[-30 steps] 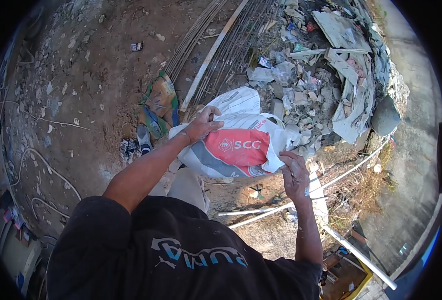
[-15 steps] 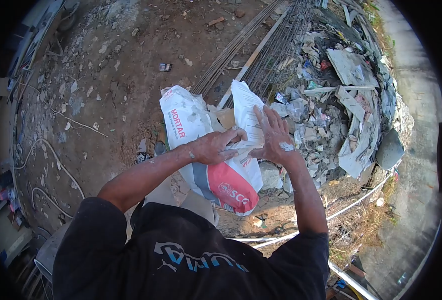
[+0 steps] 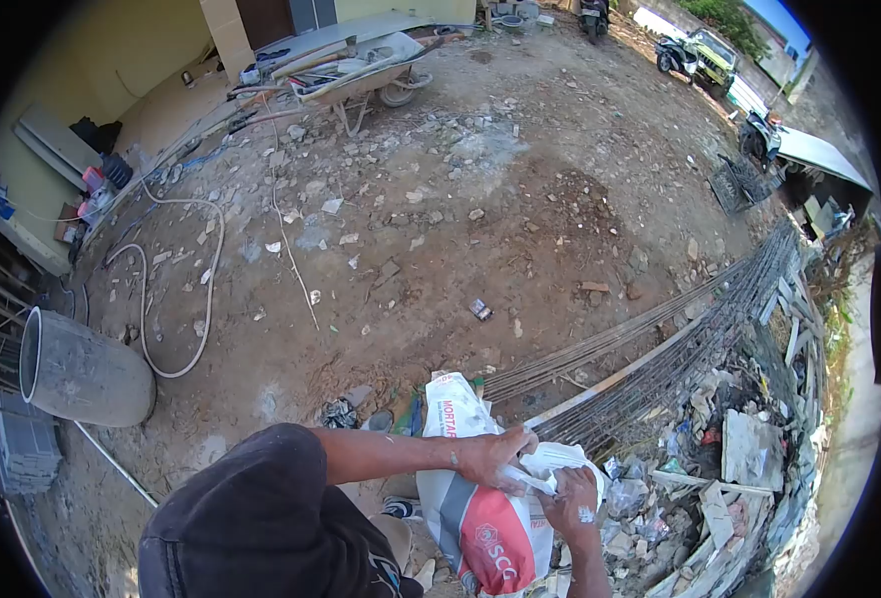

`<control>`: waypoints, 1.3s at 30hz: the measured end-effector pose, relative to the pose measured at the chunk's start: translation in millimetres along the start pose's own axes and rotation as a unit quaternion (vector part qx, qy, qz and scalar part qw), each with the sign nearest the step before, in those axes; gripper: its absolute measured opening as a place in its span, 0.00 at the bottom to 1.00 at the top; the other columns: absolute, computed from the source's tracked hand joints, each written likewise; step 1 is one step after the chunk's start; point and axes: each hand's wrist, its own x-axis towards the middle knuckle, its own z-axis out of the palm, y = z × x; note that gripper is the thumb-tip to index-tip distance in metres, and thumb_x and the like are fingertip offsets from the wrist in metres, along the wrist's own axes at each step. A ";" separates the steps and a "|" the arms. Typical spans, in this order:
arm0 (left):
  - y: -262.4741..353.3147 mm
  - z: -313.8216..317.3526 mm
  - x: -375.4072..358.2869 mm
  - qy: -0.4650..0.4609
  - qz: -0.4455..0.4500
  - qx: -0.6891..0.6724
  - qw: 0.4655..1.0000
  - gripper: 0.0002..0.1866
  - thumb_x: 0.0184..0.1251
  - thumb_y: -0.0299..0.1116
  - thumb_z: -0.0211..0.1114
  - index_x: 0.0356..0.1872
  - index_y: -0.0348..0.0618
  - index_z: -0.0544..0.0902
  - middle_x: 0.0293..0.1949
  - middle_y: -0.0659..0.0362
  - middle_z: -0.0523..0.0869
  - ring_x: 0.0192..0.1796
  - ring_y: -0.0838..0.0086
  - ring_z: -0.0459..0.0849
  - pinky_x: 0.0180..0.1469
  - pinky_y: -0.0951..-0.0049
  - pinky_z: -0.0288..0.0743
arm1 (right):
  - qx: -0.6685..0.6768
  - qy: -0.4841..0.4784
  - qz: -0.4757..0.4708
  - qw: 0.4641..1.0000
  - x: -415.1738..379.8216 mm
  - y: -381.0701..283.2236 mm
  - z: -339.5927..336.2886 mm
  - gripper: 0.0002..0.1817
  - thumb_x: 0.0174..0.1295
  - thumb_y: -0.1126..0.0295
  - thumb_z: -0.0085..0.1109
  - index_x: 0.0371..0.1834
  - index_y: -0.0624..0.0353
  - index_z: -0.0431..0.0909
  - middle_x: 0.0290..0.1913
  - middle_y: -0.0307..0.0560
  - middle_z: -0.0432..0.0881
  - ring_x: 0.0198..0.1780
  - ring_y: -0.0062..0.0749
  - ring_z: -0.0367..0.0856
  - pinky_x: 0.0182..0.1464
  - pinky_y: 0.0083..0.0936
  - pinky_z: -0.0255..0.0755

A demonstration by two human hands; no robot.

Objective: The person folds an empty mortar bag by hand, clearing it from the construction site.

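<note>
I hold a white and red mortar sack [image 3: 480,518] printed "MORTAR" and "SCG" in front of me, low in the view. My left hand [image 3: 495,460] grips the crumpled top edge of the sack from the left. My right hand [image 3: 570,501] is closed on the sack's bunched upper part from the right, just below and beside the left hand. The sack hangs down between my arms, red panel toward the camera.
Long steel rebar and mesh [image 3: 660,349] lie to the right beside a rubble and rubbish heap [image 3: 739,468]. A grey drum [image 3: 77,374], a hose [image 3: 176,289] and a wheelbarrow [image 3: 361,85] stand on the dirt yard. Vehicles [image 3: 705,55] are parked far back.
My head has lifted, so the yard fills the view and the sack sits lower. My right hand has closed on the bunched top of the sack beside the left hand.
</note>
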 end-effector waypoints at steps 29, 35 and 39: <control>-56.8 -10.6 91.1 -0.044 -0.041 0.214 0.975 0.33 0.69 0.68 0.51 0.44 0.46 0.86 0.45 0.45 0.87 0.50 0.47 0.85 0.52 0.50 0.77 | -0.153 0.014 0.274 0.949 -221.0 93.4 -46.5 0.13 0.57 0.66 0.60 0.43 0.57 0.74 0.37 0.60 0.83 0.38 0.59 0.83 0.40 0.51 0.76; -67.5 -1.8 119.6 0.027 -0.022 0.325 0.945 0.28 0.71 0.62 0.54 0.34 0.46 0.84 0.36 0.47 0.87 0.43 0.48 0.86 0.46 0.50 0.77 | -0.136 0.103 0.324 0.931 -334.5 79.7 10.1 0.24 0.52 0.70 0.66 0.53 0.65 0.72 0.37 0.56 0.83 0.37 0.53 0.83 0.42 0.44 0.76; -54.9 33.8 133.2 0.086 0.156 0.313 0.933 0.22 0.69 0.54 0.60 0.31 0.44 0.83 0.31 0.49 0.85 0.40 0.50 0.84 0.45 0.49 0.75 | -0.091 0.045 0.446 0.889 -375.1 60.8 28.5 0.21 0.57 0.71 0.63 0.54 0.62 0.71 0.42 0.53 0.85 0.40 0.54 0.84 0.46 0.45 0.74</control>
